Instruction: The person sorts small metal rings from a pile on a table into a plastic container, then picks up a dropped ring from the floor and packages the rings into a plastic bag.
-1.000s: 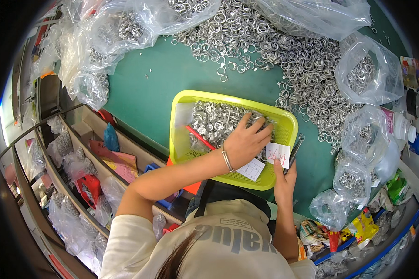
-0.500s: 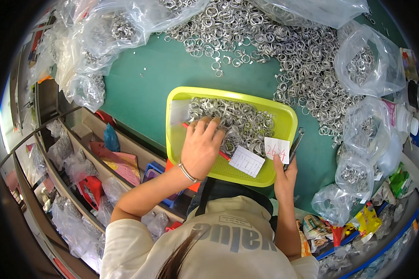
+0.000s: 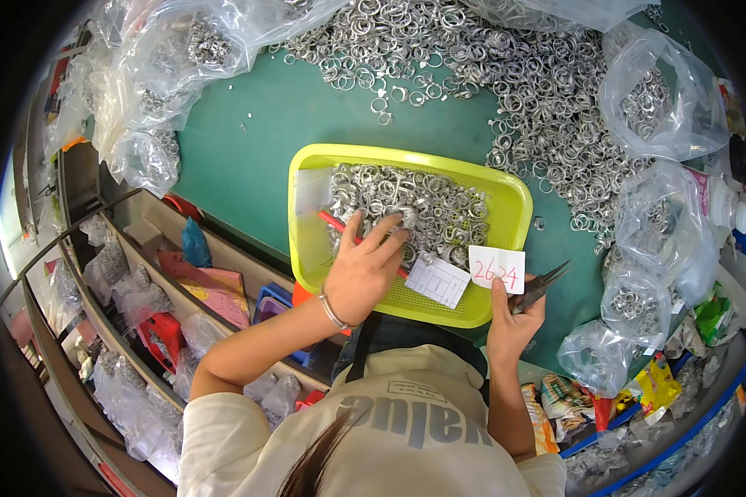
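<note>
A yellow-green mesh tray (image 3: 506, 192) sits on the green table and holds a heap of small metal rings (image 3: 439, 207). My left hand (image 3: 360, 267) lies palm down in the tray, fingers spread on the rings, over a thin red rod (image 3: 333, 221). My right hand (image 3: 512, 319) is at the tray's near right corner. It grips dark pliers (image 3: 545, 284) and pinches a white paper slip (image 3: 497, 267) with red writing. A second white card (image 3: 438, 281) lies on the tray's near edge between my hands.
A large loose pile of metal rings (image 3: 514, 91) covers the far table. Clear plastic bags of rings stand at the right (image 3: 651, 91) and far left (image 3: 166, 74). Open shelf bins with bags (image 3: 133, 282) run along the left. Colourful packets (image 3: 655, 381) lie at the near right.
My left hand swept from the tray's right side to its left, then came back toward the middle, shifting the rings. My right hand kept the slip and pliers at the tray's corner.
</note>
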Available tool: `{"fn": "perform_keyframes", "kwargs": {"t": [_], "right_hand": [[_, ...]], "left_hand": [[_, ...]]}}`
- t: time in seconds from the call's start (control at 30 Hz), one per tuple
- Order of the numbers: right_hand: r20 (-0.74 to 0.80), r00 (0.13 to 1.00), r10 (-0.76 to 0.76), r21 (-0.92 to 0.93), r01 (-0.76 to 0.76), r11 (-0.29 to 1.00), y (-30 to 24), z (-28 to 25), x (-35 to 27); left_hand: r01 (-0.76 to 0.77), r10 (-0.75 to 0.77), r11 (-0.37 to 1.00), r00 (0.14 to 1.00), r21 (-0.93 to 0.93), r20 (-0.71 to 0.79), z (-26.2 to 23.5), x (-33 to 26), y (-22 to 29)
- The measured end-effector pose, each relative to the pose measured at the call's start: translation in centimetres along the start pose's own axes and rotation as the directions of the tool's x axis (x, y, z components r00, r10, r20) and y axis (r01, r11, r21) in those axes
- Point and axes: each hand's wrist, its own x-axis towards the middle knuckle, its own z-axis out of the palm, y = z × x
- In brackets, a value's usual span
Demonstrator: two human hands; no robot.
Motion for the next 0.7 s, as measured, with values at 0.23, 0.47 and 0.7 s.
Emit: {"fn": "perform_keyframes", "kwargs": {"t": [0.23, 0.47, 0.7], "right_hand": [[0.035, 0.999, 0.02, -0.084, -0.017, 0.996, 0.0, -0.8, -1.7], [0.107, 0.993, -0.049, -0.152, 0.065, 0.986, 0.4, -1.8, -3.0], [0.094, 0.992, -0.081, -0.073, 0.088, 0.994, 0.2, -2.0, -3.0]], "left_hand": [[0.148, -0.162, 0.984, 0.977, -0.104, -0.139, -0.1, -0.1, 0.7], [-0.188, 0.171, 0.947, 0.981, -0.26, -0.089, 0.9, 3.3, 4.2], [-0.13, 0.134, 0.985, 0.991, -0.113, 0.027, 1.3, 2.3, 2.6]]}}
